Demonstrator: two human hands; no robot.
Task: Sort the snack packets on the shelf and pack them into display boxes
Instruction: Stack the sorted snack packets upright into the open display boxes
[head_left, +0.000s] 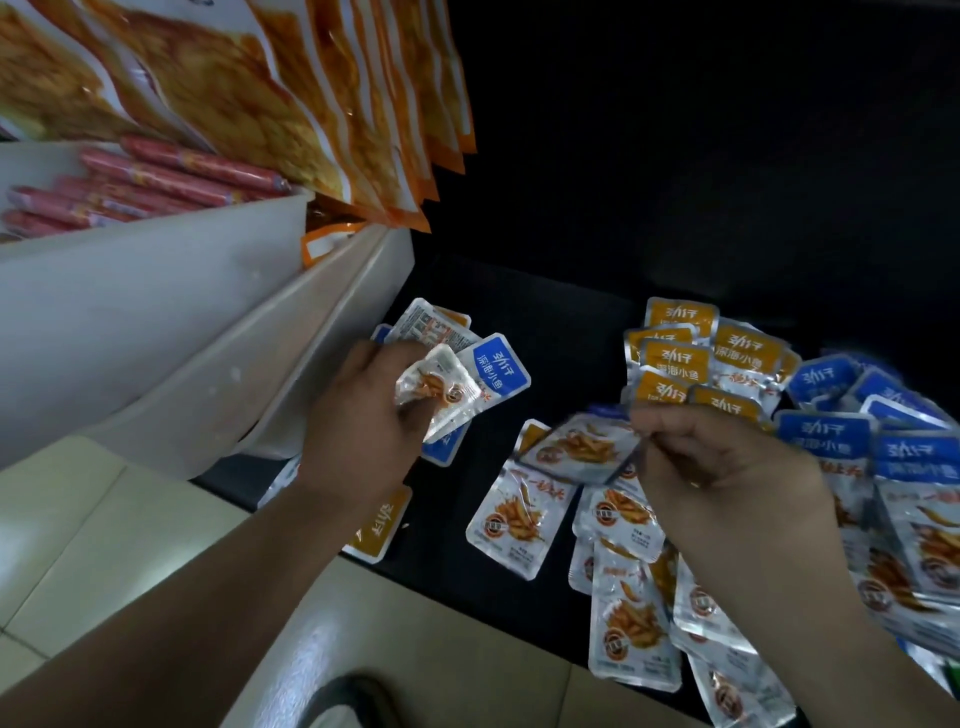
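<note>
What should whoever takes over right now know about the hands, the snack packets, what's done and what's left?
Left hand: grips a small stack of packets, some blue-topped.
Right hand: pinches a single packet over the dark shelf.
Done: orange-topped packets and blue-topped packets partly grouped at right.
Left: loose packets lie in the middle; no display box in view, nothing visibly packed.

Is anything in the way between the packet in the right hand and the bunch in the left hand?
Nothing visible. The right hand pinches its packet, the left hand grips its bunch, and only bare black shelf shows in the gap between them.
</note>
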